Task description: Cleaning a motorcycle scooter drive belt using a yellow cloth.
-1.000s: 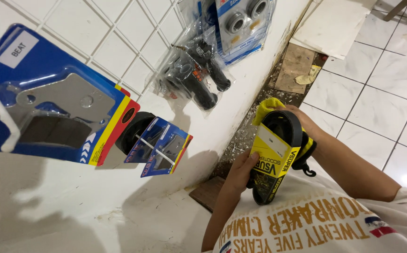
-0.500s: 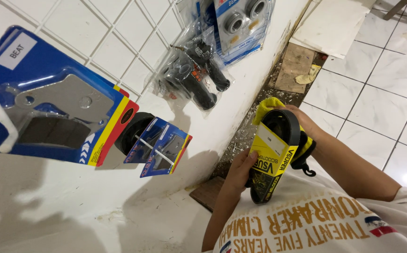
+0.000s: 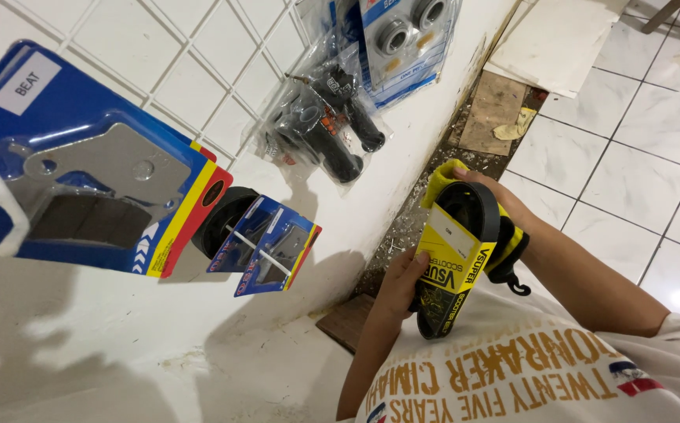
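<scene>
1. A black drive belt (image 3: 465,258) in a yellow card sleeve is being held in front of the person's chest, above the tiled floor (image 3: 653,133), standing roughly upright and tilted slightly.
2. The left hand (image 3: 399,282) is gripping its lower left edge, thumb pressing on the yellow sleeve, fingers wrapping behind.
3. The right hand (image 3: 497,205) is closing over the top of the loop, fingers curling around the upper edge.
4. The belt is hanging near the white wall (image 3: 403,204) without touching it; open floor is lying to the right.
5. On the wire grid (image 3: 199,55) are hanging one large blue blister pack (image 3: 81,180), one small blue pack (image 3: 265,247), one bag of black handlebar grips (image 3: 328,129) and one pack holding two round bearings (image 3: 406,35).
6. One cardboard scrap (image 3: 497,110) is lying by the wall's foot.
</scene>
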